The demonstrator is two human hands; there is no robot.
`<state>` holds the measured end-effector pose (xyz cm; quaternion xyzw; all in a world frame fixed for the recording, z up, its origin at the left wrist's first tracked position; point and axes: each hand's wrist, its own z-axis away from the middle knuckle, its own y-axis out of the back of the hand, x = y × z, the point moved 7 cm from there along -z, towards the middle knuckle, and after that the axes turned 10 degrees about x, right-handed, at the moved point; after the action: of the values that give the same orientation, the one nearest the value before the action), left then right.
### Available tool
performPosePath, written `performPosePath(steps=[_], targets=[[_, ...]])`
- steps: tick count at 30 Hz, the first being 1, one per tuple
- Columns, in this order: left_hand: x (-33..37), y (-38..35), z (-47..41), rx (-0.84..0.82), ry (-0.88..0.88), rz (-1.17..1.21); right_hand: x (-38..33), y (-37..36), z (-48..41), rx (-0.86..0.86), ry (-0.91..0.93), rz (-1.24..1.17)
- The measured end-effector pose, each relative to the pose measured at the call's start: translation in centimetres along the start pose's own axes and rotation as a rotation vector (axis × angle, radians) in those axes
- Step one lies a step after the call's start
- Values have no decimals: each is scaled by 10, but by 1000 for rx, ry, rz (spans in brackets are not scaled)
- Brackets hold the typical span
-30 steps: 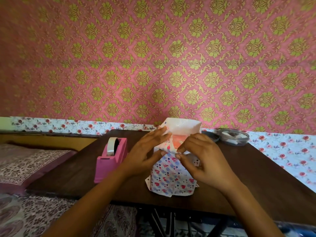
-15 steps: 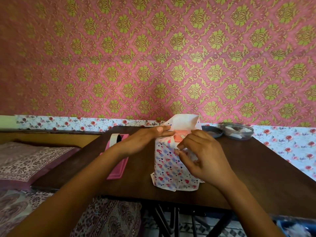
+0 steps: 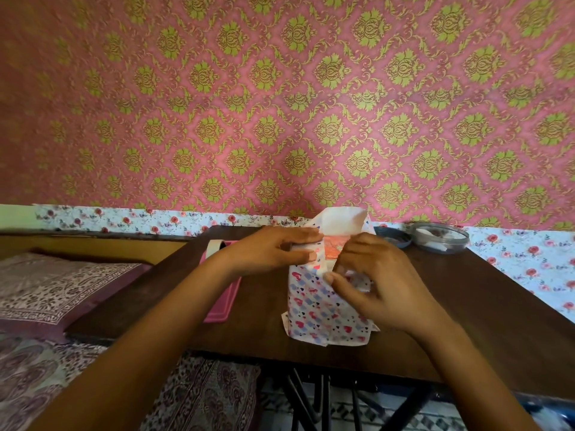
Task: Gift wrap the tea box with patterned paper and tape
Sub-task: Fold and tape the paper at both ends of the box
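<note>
The tea box stands upright on the dark wooden table, wrapped in white paper with hearts. Its orange top end shows between the paper flaps, and a white flap stands up behind it. My left hand grips the paper's upper left edge, thumb in front and fingers laid over the top. My right hand pinches the paper at the upper right side, thumb pressing the front. A pink tape dispenser sits left of the box, partly hidden by my left forearm.
A round clear container and a dark lid sit at the table's far right by the wall. A bed with a patterned cover lies to the left. Black table legs show below the front edge.
My left hand shifted from the box's front to over its top left edge. The upright white flap has folded lower. The camera moved slightly, so the dispenser is more hidden.
</note>
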<state>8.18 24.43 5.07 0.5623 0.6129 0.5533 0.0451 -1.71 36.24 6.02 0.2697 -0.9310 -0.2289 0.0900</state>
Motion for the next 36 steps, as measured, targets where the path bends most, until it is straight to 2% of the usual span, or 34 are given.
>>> performPosePath(steps=[3, 5, 8, 12, 15, 17, 19, 21, 24, 26, 29, 31, 33, 34, 36], targets=[[-3, -6, -3, -18, -28, -277, 13, 6, -16, 113, -138, -58], [-5, -11, -3, 17, -63, -411, 25, -1, -26, 44, -212, -59], [-9, -13, -3, 82, -59, -335, 33, -14, -31, -111, -229, 10], [-11, -12, -5, 78, -53, -378, 35, -2, -40, -2, -261, -47], [-6, -12, -2, 50, -55, -312, 29, -3, -42, -121, -251, -151], [-4, -10, -1, 3, -38, -256, 21, -11, -33, -232, -182, -96], [-7, -6, 1, -73, 42, -151, 18, -13, -24, -197, -88, 32], [-5, -2, 2, -122, 145, 74, 16, -13, -16, -129, -48, 26], [-8, 5, -1, -30, 243, 280, 11, -17, -9, -140, -16, 6], [-8, 3, -5, 45, 189, 269, 10, -20, -9, -191, 10, 17], [-9, 1, -8, 104, 126, 246, 14, -17, -16, -221, -93, -58], [-7, 2, -8, 102, 122, 256, 21, -11, -25, -130, -197, -113], [-4, 2, -8, 79, 128, 293, 29, -7, -37, -58, -255, -56], [-3, 2, -7, 73, 131, 310, 34, -12, -41, -98, -283, -13], [-2, 3, -5, 90, 162, 332, 42, -27, -40, -293, -356, 34]])
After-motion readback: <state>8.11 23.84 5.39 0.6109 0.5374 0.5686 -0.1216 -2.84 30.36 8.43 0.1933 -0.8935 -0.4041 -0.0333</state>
